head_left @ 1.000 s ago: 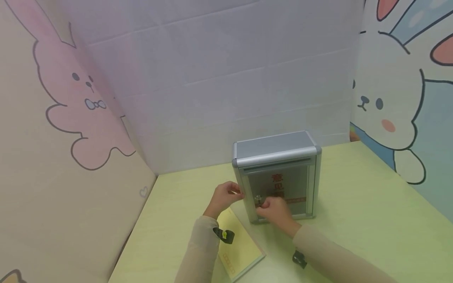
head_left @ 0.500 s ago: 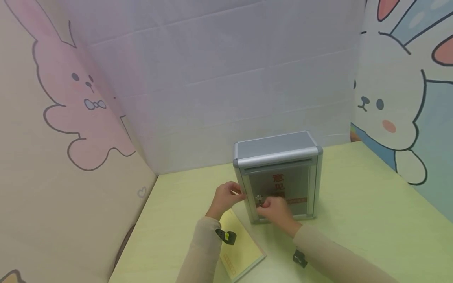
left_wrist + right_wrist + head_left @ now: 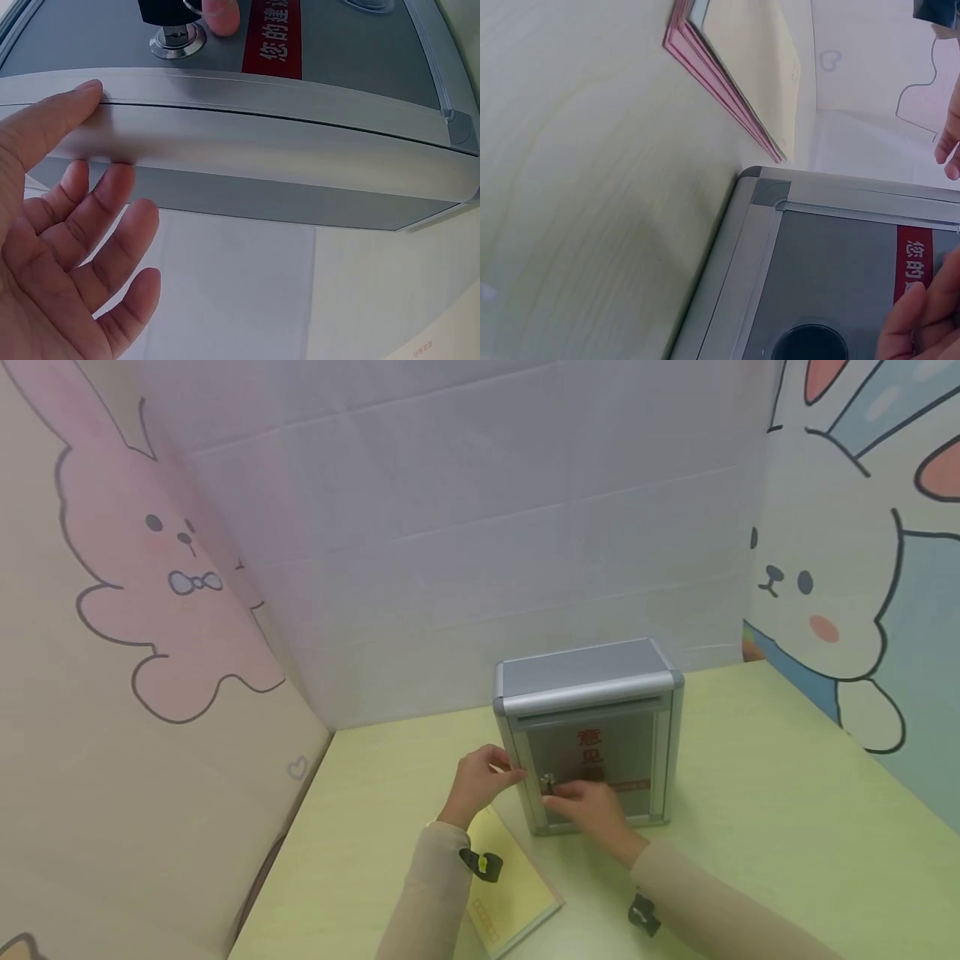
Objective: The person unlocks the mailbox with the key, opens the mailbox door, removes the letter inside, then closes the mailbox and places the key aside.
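A grey metal suggestion box (image 3: 577, 672) with red lettering stands upright on the table, its front door closed. A key (image 3: 171, 11) with a black head sits in the round lock (image 3: 178, 41) at the door's left edge. My right hand (image 3: 596, 812) is at this key, fingers bent; a fingertip and a thin ring show beside the black head in the left wrist view. My left hand (image 3: 477, 781) rests at the box's left edge, thumb on the front frame and the other fingers loosely spread by the side wall. The right fingertips' contact is partly hidden.
A stack of yellow envelopes (image 3: 517, 893) lies on the pale yellow-green table (image 3: 780, 793), under the left forearm and in front of the box. Fabric walls with rabbit drawings (image 3: 180, 535) stand around the table.
My right hand has shifted slightly right and its fingers look straighter at the key. The left thumb has slid a little further onto the box's front frame. The box stays in place.
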A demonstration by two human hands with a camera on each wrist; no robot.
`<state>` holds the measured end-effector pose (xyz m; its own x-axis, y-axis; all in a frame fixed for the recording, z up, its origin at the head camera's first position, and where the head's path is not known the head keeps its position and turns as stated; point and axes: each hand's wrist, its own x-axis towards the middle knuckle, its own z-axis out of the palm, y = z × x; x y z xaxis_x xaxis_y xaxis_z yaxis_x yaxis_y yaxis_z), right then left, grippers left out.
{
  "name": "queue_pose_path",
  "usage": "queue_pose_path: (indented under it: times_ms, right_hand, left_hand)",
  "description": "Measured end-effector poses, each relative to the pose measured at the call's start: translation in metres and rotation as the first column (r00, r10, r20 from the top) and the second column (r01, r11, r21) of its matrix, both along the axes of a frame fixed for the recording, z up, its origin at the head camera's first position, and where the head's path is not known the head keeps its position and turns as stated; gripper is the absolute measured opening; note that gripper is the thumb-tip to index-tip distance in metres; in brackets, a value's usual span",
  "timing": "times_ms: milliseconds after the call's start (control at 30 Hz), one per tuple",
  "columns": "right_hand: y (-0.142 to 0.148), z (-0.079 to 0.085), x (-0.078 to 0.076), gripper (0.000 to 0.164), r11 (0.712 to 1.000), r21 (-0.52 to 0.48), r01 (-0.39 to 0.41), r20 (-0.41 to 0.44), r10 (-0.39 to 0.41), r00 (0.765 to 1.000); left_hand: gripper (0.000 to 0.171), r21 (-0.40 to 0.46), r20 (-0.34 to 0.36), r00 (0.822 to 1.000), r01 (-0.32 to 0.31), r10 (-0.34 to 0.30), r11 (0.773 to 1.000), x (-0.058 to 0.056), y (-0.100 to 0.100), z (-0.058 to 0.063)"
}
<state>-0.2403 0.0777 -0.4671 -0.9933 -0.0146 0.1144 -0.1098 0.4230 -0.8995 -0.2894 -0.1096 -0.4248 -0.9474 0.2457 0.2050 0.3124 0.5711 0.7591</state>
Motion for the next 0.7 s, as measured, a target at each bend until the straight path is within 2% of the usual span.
queue_pose_path:
  times_ms: [200,333,500,700]
  right_hand:
    - [0.0,-0.0011,-0.0018,0.034,1.0,-0.003,-0.028,0.018,0.028,0.999]
    - [-0.0003,-0.0024,-0.0043,0.033,0.997,-0.048,-0.054,0.071,0.058,0.996]
    - [-0.0014,-0.0022,-0.0043,0.038,0.99,-0.141,-0.03,0.166,0.053,0.985]
    - [-0.0016,0.0041,-0.0005,0.048,0.984,-0.18,-0.004,0.227,0.046,0.973]
  left_hand:
    - [0.02,-0.025,-0.053,0.999,0.003,-0.004,1.0,0.001,0.0009,0.002]
    - [0.021,-0.038,-0.068,0.998,-0.003,0.0,0.999,0.0004,0.0011,0.0012]
    - [0.021,-0.019,-0.055,0.998,-0.008,0.007,1.0,0.0006,0.0019,-0.0005]
    - [0.021,-0.006,-0.038,0.999,-0.017,0.017,1.0,0.0018,0.0018,0.0006]
